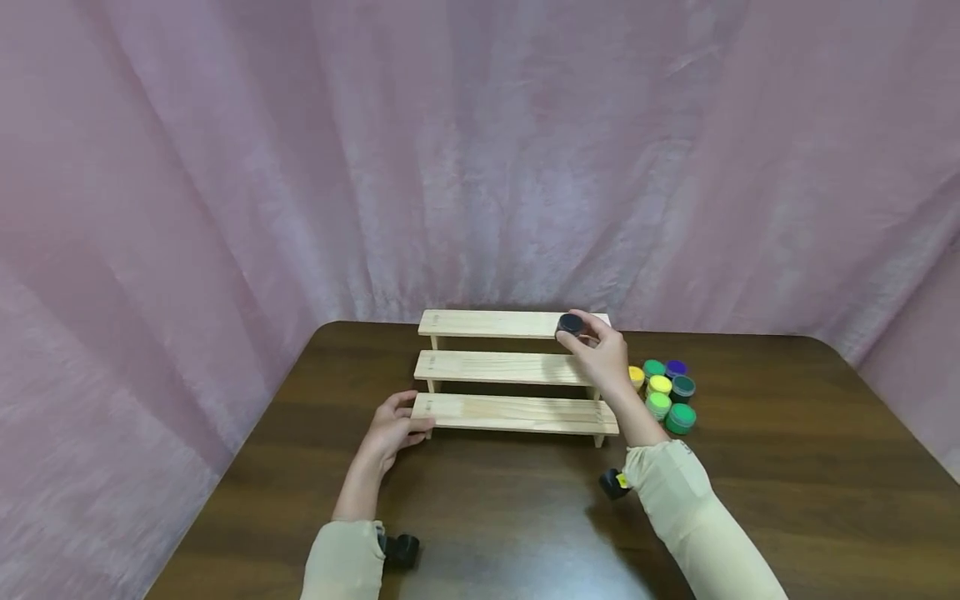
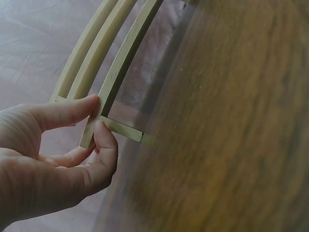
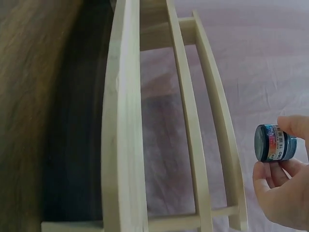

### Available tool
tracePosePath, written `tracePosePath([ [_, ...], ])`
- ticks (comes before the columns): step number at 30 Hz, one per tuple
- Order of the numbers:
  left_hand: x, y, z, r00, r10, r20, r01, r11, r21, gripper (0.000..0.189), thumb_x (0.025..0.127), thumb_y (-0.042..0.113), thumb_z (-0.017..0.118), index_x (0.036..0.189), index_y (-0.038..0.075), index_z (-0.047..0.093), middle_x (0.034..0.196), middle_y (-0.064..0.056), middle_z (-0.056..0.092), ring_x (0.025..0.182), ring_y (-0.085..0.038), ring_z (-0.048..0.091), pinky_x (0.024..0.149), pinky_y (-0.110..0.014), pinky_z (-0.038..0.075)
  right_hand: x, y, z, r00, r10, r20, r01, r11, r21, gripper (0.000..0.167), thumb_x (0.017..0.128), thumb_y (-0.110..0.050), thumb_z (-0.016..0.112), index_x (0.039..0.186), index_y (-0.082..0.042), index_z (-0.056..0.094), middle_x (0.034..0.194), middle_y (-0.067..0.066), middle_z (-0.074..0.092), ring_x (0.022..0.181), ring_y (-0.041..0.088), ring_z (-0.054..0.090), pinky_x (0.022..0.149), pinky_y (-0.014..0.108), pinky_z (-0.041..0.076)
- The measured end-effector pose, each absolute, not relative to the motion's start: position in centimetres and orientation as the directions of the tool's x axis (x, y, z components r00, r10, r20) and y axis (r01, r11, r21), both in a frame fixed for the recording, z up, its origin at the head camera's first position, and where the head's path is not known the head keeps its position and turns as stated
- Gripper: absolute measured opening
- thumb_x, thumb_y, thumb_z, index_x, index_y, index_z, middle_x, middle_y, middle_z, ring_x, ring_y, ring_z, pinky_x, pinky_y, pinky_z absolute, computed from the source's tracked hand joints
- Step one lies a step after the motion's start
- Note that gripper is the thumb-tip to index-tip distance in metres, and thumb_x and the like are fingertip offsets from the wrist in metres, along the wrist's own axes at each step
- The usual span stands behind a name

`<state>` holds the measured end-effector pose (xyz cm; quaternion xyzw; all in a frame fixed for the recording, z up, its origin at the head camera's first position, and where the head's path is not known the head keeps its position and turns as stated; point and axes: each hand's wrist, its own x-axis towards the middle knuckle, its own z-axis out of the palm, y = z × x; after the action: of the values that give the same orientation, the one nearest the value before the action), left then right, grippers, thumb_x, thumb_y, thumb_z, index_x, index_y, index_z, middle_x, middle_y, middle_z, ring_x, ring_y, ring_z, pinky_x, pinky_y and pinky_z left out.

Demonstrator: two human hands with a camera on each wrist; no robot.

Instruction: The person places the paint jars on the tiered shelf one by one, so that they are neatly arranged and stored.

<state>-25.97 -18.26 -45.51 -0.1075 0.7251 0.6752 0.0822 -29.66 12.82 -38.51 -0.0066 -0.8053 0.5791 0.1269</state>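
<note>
My right hand (image 1: 604,358) pinches a small dark paint jar (image 1: 570,324) between thumb and fingers, over the right end of the top step of a three-step wooden rack (image 1: 487,367). In the right wrist view the jar (image 3: 276,143) lies sideways in the picture and shows a colourful printed label; from here I cannot tell whether it touches the step. At the rack's lowest step (image 1: 517,414), my left hand (image 1: 387,432) grips the left end. The left wrist view shows the thumb and fingers (image 2: 107,154) around that board end, beside a short leg.
Right of the rack, several paint jars stand grouped on the brown wooden table (image 1: 495,517): green (image 1: 681,419), light green (image 1: 658,406), yellow (image 1: 660,386), dark green (image 1: 682,389) and purple (image 1: 676,368) among them. A pink curtain (image 1: 480,167) hangs behind the table's far edge.
</note>
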Motion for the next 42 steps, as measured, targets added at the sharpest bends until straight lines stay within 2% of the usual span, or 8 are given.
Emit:
tracePosePath([
  [4,-26.1,-18.1,-45.5,-0.964,-0.032,-0.265,-0.267,0.069,0.961,0.065,0.084,-0.005,0.068,0.142,-0.003,0.038,0.107,-0.017,0.059,0.069,-0.009,0.062,0.064,-0.021,0.052,-30.1,12.2,-38.4,-0.966,0.137,0.221,-0.165,0.334,-0.928,0.049,0.090,-0.018,0.070,0.135,-0.007,0.057,0.125,0.019,0.061,0.112,0.032,0.063,0.083,0.012,0.049],
  [10,-26.3,-18.4,-45.7,-0.963,-0.030,-0.268,-0.269,0.080,0.960,0.065,0.084,-0.004,0.069,0.142,-0.002,0.039,0.106,-0.016,0.058,0.069,-0.010,0.061,0.064,-0.022,0.053,-31.1,10.4,-37.7,-0.967,0.053,0.247,-0.212,0.364,-0.907,0.051,0.090,-0.020,0.071,0.137,-0.009,0.055,0.128,0.019,0.061,0.115,0.033,0.063,0.096,0.035,0.053],
  [12,-26.2,-18.6,-45.7,-0.963,-0.031,-0.269,-0.271,0.087,0.959,0.066,0.084,-0.003,0.069,0.143,-0.002,0.038,0.106,-0.016,0.058,0.069,-0.010,0.062,0.064,-0.022,0.053,-31.6,9.4,-37.4,-0.963,0.028,0.267,-0.238,0.374,-0.896,0.051,0.089,-0.020,0.071,0.136,-0.008,0.056,0.128,0.020,0.062,0.116,0.032,0.062,0.099,0.038,0.051],
  [17,-25.8,-19.3,-45.7,-0.963,-0.027,-0.270,-0.271,0.091,0.958,0.069,0.085,-0.001,0.070,0.145,-0.001,0.036,0.108,-0.016,0.059,0.072,-0.011,0.064,0.066,-0.023,0.053,-33.2,6.5,-36.6,-0.949,-0.057,0.310,-0.306,0.401,-0.864,0.049,0.088,-0.016,0.072,0.133,-0.004,0.058,0.121,0.021,0.066,0.112,0.032,0.064,0.097,0.040,0.052],
  [23,-25.4,-20.2,-45.4,-0.961,-0.034,-0.273,-0.275,0.096,0.957,0.069,0.085,0.000,0.070,0.145,-0.002,0.035,0.109,-0.016,0.059,0.073,-0.011,0.064,0.067,-0.022,0.053,-33.9,2.9,-36.5,-0.953,-0.122,0.278,-0.303,0.419,-0.856,0.050,0.088,-0.019,0.072,0.134,-0.007,0.057,0.121,0.019,0.067,0.104,0.031,0.068,0.088,0.037,0.056],
  [28,-25.4,-20.4,-45.4,-0.961,-0.032,-0.275,-0.277,0.098,0.956,0.069,0.086,0.000,0.069,0.145,-0.002,0.034,0.106,-0.013,0.060,0.072,-0.009,0.063,0.065,-0.021,0.053,-34.5,0.6,-36.6,-0.951,-0.140,0.274,-0.308,0.432,-0.848,0.050,0.088,-0.018,0.073,0.134,-0.007,0.058,0.120,0.017,0.068,0.103,0.029,0.069,0.085,0.034,0.057],
  [36,-25.5,-20.3,-45.3,-0.959,-0.043,-0.279,-0.282,0.096,0.955,0.067,0.085,0.000,0.070,0.143,-0.001,0.036,0.105,-0.012,0.059,0.072,-0.008,0.063,0.065,-0.020,0.053,-35.3,-1.2,-36.6,-0.955,-0.156,0.251,-0.294,0.425,-0.856,0.050,0.088,-0.019,0.073,0.134,-0.007,0.058,0.123,0.015,0.068,0.109,0.028,0.067,0.089,0.036,0.055],
  [42,-25.6,-19.7,-45.4,-0.960,-0.027,-0.277,-0.278,0.097,0.956,0.066,0.085,-0.001,0.069,0.142,-0.002,0.037,0.104,-0.013,0.059,0.071,-0.008,0.062,0.065,-0.021,0.053,-35.4,-1.3,-37.5,-0.959,-0.150,0.240,-0.282,0.452,-0.846,0.048,0.088,-0.019,0.073,0.133,-0.008,0.059,0.123,0.015,0.068,0.107,0.028,0.067,0.092,0.037,0.054],
])
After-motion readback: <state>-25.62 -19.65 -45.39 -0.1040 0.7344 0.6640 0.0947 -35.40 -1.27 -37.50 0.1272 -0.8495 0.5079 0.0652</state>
